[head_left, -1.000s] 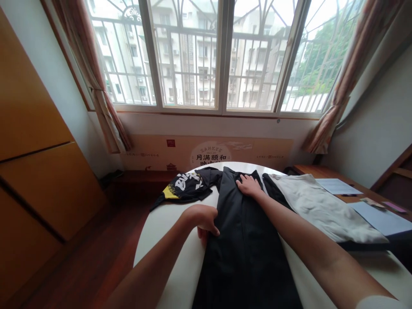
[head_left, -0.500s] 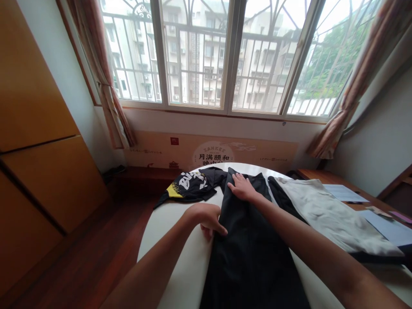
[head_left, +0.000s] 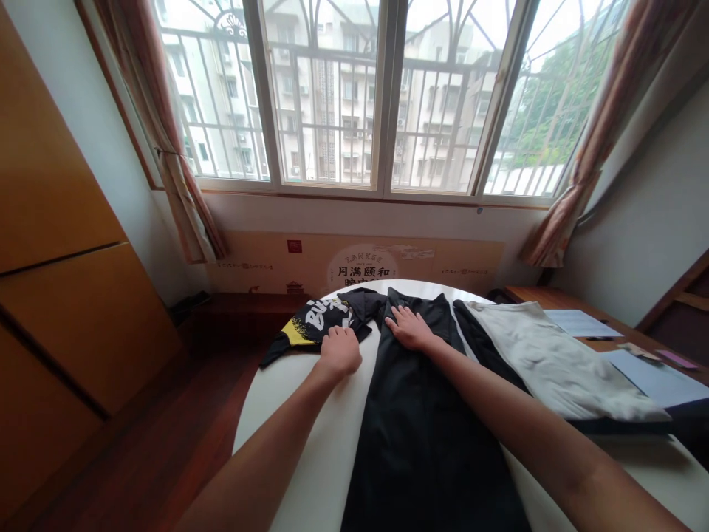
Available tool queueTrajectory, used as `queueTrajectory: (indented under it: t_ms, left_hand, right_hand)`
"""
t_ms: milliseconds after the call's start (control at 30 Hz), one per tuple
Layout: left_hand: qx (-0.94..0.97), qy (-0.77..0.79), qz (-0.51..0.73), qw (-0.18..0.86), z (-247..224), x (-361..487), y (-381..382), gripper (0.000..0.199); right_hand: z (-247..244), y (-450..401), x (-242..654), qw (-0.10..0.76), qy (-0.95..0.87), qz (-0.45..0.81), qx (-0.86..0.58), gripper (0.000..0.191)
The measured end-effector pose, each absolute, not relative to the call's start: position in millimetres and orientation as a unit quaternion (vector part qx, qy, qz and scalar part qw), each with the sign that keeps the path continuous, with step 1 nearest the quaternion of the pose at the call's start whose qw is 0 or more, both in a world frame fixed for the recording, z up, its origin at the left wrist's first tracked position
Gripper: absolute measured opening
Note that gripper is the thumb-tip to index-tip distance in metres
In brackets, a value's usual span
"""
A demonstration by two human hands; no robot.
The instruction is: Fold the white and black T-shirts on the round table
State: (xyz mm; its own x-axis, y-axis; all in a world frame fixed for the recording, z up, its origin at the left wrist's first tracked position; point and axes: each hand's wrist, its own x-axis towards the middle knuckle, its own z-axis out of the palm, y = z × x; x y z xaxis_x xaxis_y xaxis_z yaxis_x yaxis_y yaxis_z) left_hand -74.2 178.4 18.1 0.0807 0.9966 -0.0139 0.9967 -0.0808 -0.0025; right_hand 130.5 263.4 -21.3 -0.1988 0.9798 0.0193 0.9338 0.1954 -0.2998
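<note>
Your right hand (head_left: 410, 328) is lying spread on soft-looking trousers (head_left: 424, 421), best pinched at the edge beyond; your left hand (head_left: 342, 350) is showing curled, grip hidden.

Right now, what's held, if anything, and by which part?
Right hand: spread flat on the black cloth near its far end, no grip visible. Left hand: curled by the printed shirt; whether it holds anything can't be told.
</note>
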Motion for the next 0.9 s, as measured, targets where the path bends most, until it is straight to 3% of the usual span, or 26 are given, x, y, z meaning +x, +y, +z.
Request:
queueTrajectory:
  t_ms: [200,400,567,767,900]
  left_hand:
    - [0.747,0.664,0.019,-0.025,29,-65,168,0.041]
    - [0.803,0.590,0.074,-0.033,44,-51,154,0.032]
    - [0.817,0.571,0.079,-0.011,44,-51,155,0.033]
    - [0.832,0.548,0.086,-0.014,41,-53,158,0.029]
    - [0.796,0.601,0.056,-0.047,37,-50,158,0.033]
  right_hand:
    - [-2,240,136,0.160,-0.784,0.043,-0.598,0.067]
    - [13,132,136,0.150,-0.879,0.027,-0.453,0.062]
    - [-11,28,132,0.116,-0.952,0.050,-0.280,0.075]
    - [-51,-17,139,0.157,-0.967,-0.107,-0.170,0.051]
    - [-38,-22,145,0.149,-0.972,-0.090,-0.156,0.050]
